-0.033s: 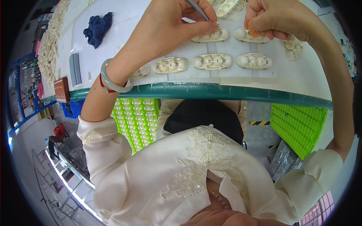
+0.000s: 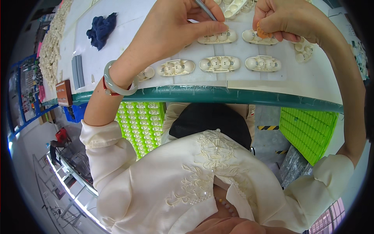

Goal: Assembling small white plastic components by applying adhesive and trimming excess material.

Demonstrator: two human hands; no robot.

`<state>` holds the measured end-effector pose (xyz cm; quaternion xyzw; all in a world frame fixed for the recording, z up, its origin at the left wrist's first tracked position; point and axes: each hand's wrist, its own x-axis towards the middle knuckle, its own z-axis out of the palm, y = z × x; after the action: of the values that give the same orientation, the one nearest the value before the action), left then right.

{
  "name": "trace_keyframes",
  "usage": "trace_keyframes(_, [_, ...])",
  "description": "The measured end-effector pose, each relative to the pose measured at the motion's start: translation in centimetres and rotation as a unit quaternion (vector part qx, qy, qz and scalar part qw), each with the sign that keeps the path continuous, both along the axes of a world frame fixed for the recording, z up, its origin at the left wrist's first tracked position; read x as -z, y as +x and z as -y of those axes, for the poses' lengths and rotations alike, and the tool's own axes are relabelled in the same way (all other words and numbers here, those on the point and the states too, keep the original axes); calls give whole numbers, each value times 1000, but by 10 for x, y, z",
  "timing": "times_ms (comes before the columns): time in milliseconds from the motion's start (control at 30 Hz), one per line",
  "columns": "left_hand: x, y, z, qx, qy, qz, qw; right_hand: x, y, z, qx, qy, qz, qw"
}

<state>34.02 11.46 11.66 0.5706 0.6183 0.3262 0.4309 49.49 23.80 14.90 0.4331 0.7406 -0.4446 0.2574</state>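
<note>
My left hand [image 2: 183,25] is closed around a slim grey rod-shaped tool [image 2: 205,9] whose tip is hidden. Its thumb lies over a cream oval plastic part [image 2: 222,37] with round domes, partly covering it. To the right, my right hand [image 2: 290,21] pinches a small orange object [image 2: 263,32] against another cream domed part [image 2: 249,36]; I cannot make out its kind. Nearer to me, more of these parts stand in a row: a left one [image 2: 176,68], a middle one [image 2: 219,64] and a right one [image 2: 263,63]. A further one [image 2: 147,73] shows beside my left wrist.
Loose cream pieces lie beyond my hands [image 2: 235,7] and right of them [image 2: 304,50]. A dark blue cloth [image 2: 101,30], grey strips [image 2: 78,71] and a long heap of cream parts [image 2: 50,50] are at left. Below the green table edge [image 2: 187,93] are green trays [image 2: 309,130].
My left thumb has shifted very slightly to the right over the cream part. My right hand stays where it was.
</note>
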Motion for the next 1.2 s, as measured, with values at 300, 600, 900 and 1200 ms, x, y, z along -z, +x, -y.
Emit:
trace_keyframes(300, [17, 4, 8, 1, 32, -48, 998, -3, 2, 1, 3, -20, 6, 1000])
trace_keyframes(600, [17, 7, 7, 16, 42, -159, 986, -19, 7, 12, 40, -40, -59, 997])
trace_keyframes(900, [20, 5, 7, 30, 59, -140, 988, 37, 5, 27, -3, -11, -270, 963])
trace_keyframes(1200, [19, -33, -1, -99, 47, 82, 991, 42, -9, 33, 16, -4, -260, 965])
